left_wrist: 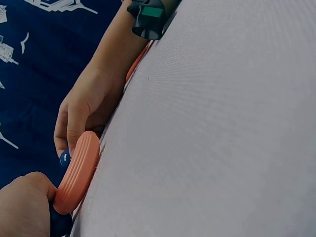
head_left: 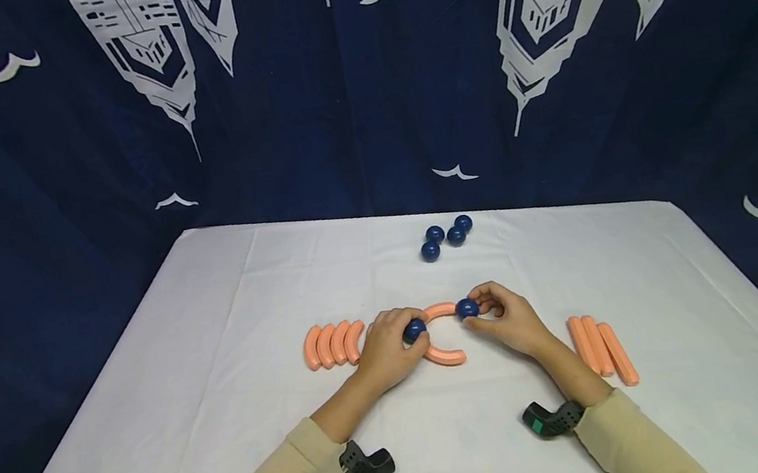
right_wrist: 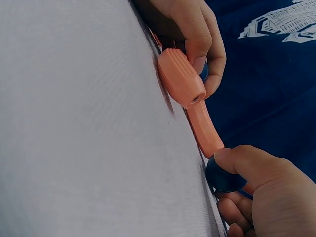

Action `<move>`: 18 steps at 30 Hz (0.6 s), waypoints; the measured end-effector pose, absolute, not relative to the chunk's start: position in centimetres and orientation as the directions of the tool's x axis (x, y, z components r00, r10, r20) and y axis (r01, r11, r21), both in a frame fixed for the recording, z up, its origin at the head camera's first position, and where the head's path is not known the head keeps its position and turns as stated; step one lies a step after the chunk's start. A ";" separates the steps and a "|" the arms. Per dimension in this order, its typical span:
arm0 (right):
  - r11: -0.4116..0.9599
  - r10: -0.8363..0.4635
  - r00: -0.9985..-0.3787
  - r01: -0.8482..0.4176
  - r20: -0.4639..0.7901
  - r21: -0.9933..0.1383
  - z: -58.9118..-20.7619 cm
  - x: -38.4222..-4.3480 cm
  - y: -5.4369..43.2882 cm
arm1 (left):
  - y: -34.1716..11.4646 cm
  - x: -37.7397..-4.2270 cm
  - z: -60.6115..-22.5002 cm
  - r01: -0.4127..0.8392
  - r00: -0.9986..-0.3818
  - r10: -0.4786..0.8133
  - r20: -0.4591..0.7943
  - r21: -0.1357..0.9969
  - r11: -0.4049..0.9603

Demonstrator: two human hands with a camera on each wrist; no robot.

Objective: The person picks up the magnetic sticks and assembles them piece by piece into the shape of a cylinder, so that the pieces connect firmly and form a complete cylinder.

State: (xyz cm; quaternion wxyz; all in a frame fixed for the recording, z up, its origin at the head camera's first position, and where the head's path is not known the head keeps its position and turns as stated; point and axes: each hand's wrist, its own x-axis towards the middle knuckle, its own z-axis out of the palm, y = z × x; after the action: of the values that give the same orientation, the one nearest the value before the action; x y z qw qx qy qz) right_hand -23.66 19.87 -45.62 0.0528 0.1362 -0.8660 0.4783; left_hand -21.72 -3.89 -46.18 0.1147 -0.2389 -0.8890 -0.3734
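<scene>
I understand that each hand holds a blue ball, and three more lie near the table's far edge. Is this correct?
Not three: the head view shows four balls near the far edge of the table. The left hand and right hand each hold a blue ball, indeed.

- My left hand (left_wrist: 24, 207) is down in the bottom corner, holding a dark blue ball (left_wrist: 60, 224).
- A bent orange piece (left_wrist: 76, 173) with long lines on it sticks up from that ball, and my thumb is right by its low end.
- My right hand (left_wrist: 89, 103) pinches a shiny blue ball (left_wrist: 64, 158), partly hidden behind the orange piece.
- A black band (left_wrist: 148, 24) with a green patch is on my right arm.
- More orange (left_wrist: 137, 63) peeks out by that arm.
- The white cloth (left_wrist: 212, 123) fills the other side.
</scene>
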 end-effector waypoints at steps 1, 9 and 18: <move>0.506 -0.184 -0.957 -0.287 0.223 -0.814 -45.6 -23.7 19.8 | -3.9 -21.7 -46.2 0.510 -0.860 0.339 0.382 0.608 0.608; 0.511 -0.184 -0.960 -0.277 0.211 -0.814 -45.4 -23.7 19.8 | -3.9 -21.8 -46.2 0.512 -0.859 0.343 0.381 0.616 0.599; 0.461 -0.204 -0.976 -0.165 0.077 -0.872 -43.7 -23.9 20.1 | -3.9 -21.8 -46.4 0.500 -0.866 0.338 0.369 0.613 0.612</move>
State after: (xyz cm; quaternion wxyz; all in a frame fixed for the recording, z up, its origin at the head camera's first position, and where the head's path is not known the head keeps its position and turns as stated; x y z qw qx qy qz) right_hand -23.94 20.08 -43.73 -0.0194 0.1080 -0.8544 0.5079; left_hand -21.79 -3.88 -46.35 0.1086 -0.2349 -0.8912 -0.3726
